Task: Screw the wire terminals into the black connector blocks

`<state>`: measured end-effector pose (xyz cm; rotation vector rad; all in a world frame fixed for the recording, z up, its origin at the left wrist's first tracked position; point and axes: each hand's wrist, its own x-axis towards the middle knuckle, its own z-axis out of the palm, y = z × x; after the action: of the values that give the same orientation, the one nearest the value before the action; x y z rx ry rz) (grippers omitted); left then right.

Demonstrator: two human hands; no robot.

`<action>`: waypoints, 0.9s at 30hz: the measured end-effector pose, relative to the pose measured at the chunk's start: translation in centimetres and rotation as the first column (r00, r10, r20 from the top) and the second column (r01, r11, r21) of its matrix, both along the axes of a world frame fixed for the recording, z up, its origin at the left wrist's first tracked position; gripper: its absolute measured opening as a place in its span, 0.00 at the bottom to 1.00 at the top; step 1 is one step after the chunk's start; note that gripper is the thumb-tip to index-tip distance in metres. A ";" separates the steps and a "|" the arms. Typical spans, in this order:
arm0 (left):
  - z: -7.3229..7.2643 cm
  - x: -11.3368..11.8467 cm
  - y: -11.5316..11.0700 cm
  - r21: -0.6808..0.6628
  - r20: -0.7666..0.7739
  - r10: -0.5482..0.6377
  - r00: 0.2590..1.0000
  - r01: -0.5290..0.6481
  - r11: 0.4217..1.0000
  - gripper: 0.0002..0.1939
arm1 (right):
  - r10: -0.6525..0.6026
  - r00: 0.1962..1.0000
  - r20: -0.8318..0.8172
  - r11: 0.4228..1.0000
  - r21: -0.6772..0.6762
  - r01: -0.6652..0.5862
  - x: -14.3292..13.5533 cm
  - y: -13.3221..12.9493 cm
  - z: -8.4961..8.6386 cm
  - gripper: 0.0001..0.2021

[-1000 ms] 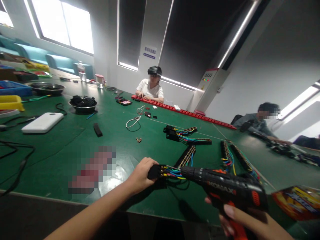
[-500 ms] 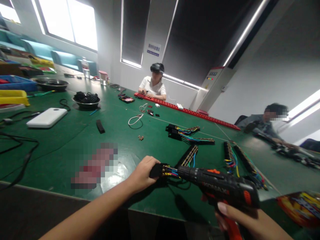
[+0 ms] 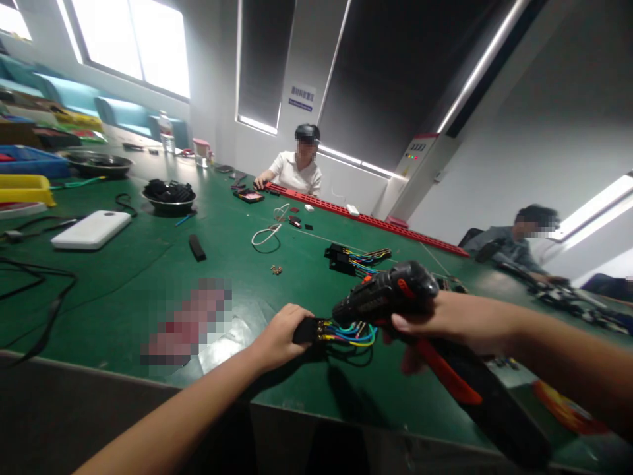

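From where I stand, the left hand [image 3: 284, 338] has its fingers grasping a black block [image 3: 304, 331] near the front edge of the green table [image 3: 237, 280]. Coloured wires [image 3: 353, 336] sprout from the block's right end — blue, yellow, green. The right hand [image 3: 452, 323] is wrapped round the grip of a drill [image 3: 390, 297], its nose just above those wires; I can't tell whether the bit touches anything. Beyond the block lies a small pile of screws [image 3: 275, 270], and farther back, to the right, more wired blocks [image 3: 340, 259]. Off to the left are a black strip [image 3: 196, 248] and a white power bank [image 3: 91, 230]. Across the table — behind a red rail [image 3: 366, 218] — sits a person in white [image 3: 299, 173].
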<state>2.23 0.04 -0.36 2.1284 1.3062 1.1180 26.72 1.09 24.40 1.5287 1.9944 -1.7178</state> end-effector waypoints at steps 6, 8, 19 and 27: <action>-0.1 0.2 0.3 -0.060 -0.060 0.112 0.992 -0.115 0.991 0.19 | -0.102 0.983 -0.150 0.994 -0.060 0.094 -3.3 1.3 -0.8 0.25; -0.2 0.3 0.5 -0.082 -0.074 0.136 0.988 -0.142 0.986 0.19 | -0.062 0.989 -0.137 0.997 -0.047 0.056 -4.2 2.2 -0.7 0.23; -1.5 0.3 1.9 -0.116 -0.023 0.164 0.986 -0.166 0.979 0.34 | 0.117 0.990 0.084 0.993 -0.005 -0.117 -4.6 8.0 1.5 0.20; -1.3 0.3 1.8 -0.145 -0.039 0.164 0.986 -0.168 0.975 0.36 | 0.150 0.966 0.212 0.981 0.092 -0.173 -4.8 8.9 2.2 0.17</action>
<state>2.56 1.80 -1.70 1.9623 1.5531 1.0246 21.92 9.97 26.57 1.4599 2.0714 -1.3526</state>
